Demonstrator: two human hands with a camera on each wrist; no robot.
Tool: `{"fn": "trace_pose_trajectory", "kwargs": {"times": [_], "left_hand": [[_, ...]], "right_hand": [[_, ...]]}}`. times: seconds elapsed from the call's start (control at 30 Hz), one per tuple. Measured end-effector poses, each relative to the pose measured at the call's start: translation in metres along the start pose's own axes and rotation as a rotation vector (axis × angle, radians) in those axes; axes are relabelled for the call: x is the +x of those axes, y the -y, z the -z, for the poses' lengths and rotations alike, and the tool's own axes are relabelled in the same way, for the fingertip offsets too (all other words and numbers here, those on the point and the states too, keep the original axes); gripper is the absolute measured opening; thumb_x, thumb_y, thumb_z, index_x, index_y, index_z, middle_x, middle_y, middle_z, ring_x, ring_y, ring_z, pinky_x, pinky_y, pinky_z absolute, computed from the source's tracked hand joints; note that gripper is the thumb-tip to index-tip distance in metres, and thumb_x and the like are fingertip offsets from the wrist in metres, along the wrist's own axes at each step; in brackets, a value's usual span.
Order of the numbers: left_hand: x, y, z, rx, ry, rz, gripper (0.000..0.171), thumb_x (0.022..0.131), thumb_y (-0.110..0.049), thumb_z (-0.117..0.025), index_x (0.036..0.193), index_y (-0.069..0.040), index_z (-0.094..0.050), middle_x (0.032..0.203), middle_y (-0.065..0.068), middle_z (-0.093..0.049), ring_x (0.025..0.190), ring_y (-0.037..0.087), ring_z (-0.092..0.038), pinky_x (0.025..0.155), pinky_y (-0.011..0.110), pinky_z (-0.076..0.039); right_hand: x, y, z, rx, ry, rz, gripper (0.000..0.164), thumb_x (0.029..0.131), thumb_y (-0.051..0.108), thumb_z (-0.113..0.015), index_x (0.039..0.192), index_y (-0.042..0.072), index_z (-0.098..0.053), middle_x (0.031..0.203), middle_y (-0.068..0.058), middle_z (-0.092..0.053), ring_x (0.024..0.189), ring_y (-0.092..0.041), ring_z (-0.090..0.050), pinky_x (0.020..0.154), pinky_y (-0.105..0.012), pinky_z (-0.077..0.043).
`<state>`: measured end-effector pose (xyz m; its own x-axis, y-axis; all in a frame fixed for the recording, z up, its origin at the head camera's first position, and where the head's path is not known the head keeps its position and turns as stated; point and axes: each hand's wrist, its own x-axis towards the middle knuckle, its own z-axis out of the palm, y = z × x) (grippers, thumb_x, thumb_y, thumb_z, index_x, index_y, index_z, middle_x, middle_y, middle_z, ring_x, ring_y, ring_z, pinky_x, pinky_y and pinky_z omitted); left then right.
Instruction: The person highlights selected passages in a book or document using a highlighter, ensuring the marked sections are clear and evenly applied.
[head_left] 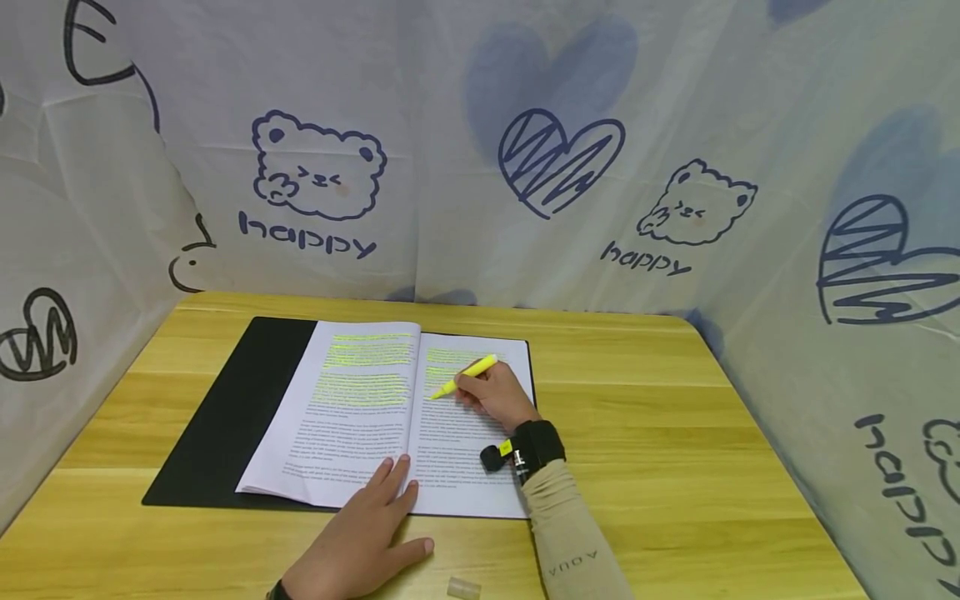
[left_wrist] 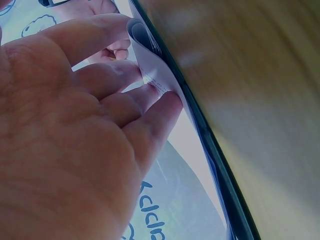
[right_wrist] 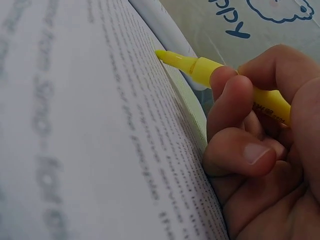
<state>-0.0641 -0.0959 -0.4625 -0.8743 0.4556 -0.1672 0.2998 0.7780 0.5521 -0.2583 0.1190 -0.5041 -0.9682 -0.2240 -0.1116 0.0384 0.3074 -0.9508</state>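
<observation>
Head view, one right hand (head_left: pixel 498 396), fingers clamped on one yellow highlighter (head_left: pixel 480 366), tip (head_left: pixel 433 397) at right page (head_left: pixel 457 425) of one open booklet (head_left: pixel 360 442), one left hand (head_left: pixel 360 529), fingers extended at booklet's lower edge, bench (head_left: pixel 637 433) beneath.

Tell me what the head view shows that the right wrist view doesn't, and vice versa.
Only the head view shows the left grip, the black folder and the wooden table. Only the right wrist view shows dark lettering on the yellow highlighter. Both show the right grip holding it, printed pages and the patterned backdrop.
</observation>
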Motion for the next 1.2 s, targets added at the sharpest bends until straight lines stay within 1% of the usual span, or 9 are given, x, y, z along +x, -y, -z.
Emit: {"fn": "trace_pose_trajectory", "kwargs": {"times": [0.23, 0.47, 0.63, 1.0, 1.2], "left_hand": [[-0.0003, -0.0005, -0.0001, 0.004, -0.007, 0.0, 0.081, 0.086, -0.064, -0.054, 0.141, -0.004, -0.047, 0.158, 0.012, -0.022, 0.146, 0.035, -0.012, 0.11, 0.056, -0.023], [-0.0004, -0.0008, -0.0006, 0.008, -0.008, 0.006, 0.081, 0.086, -0.064, -0.054, 0.141, -0.005, -0.047, 0.158, 0.011, -0.022, 0.146, 0.034, -0.012, 0.11, 0.056, -0.023], [-0.0005, -0.0003, -0.0009, 0.008, -0.009, 0.007, 0.082, 0.086, -0.064, -0.054, 0.141, -0.005, -0.046, 0.158, 0.011, -0.021, 0.146, 0.034, -0.012, 0.11, 0.056, -0.023], [-0.001, -0.0004, -0.0009, 0.0, -0.016, -0.001, 0.082, 0.087, -0.064, -0.053, 0.141, -0.004, -0.045, 0.158, 0.012, -0.021, 0.146, 0.034, -0.012, 0.111, 0.055, -0.022], [-0.0008, -0.0005, -0.001, -0.014, -0.007, -0.001, 0.082, 0.087, -0.064, -0.053, 0.142, -0.004, -0.045, 0.159, 0.012, -0.02, 0.146, 0.034, -0.011, 0.111, 0.056, -0.021]], "right_hand": [[0.0011, -0.0007, 0.0021, -0.028, -0.012, 0.003, 0.028, 0.086, 0.04, -0.068, 0.094, 0.014, -0.068, 0.079, -0.009, -0.067, 0.065, -0.02, -0.057, 0.051, -0.028, -0.042], [0.0019, -0.0018, 0.0032, -0.027, -0.025, -0.002, 0.028, 0.085, 0.039, -0.068, 0.095, 0.012, -0.068, 0.08, -0.008, -0.067, 0.066, -0.02, -0.058, 0.054, -0.028, -0.045], [0.0009, -0.0009, 0.0039, -0.025, -0.032, -0.008, 0.027, 0.086, 0.037, -0.068, 0.095, 0.012, -0.068, 0.08, -0.009, -0.066, 0.067, -0.019, -0.058, 0.055, -0.027, -0.043], [0.0006, 0.0, 0.0072, -0.045, -0.044, 0.031, 0.025, 0.085, 0.034, -0.067, 0.091, 0.01, -0.068, 0.076, -0.009, -0.066, 0.064, -0.019, -0.057, 0.053, -0.026, -0.042], [-0.0006, 0.0004, 0.0081, -0.046, -0.051, 0.02, 0.023, 0.086, 0.032, -0.067, 0.091, 0.01, -0.068, 0.074, -0.009, -0.065, 0.06, -0.017, -0.054, 0.051, -0.026, -0.04]]}}
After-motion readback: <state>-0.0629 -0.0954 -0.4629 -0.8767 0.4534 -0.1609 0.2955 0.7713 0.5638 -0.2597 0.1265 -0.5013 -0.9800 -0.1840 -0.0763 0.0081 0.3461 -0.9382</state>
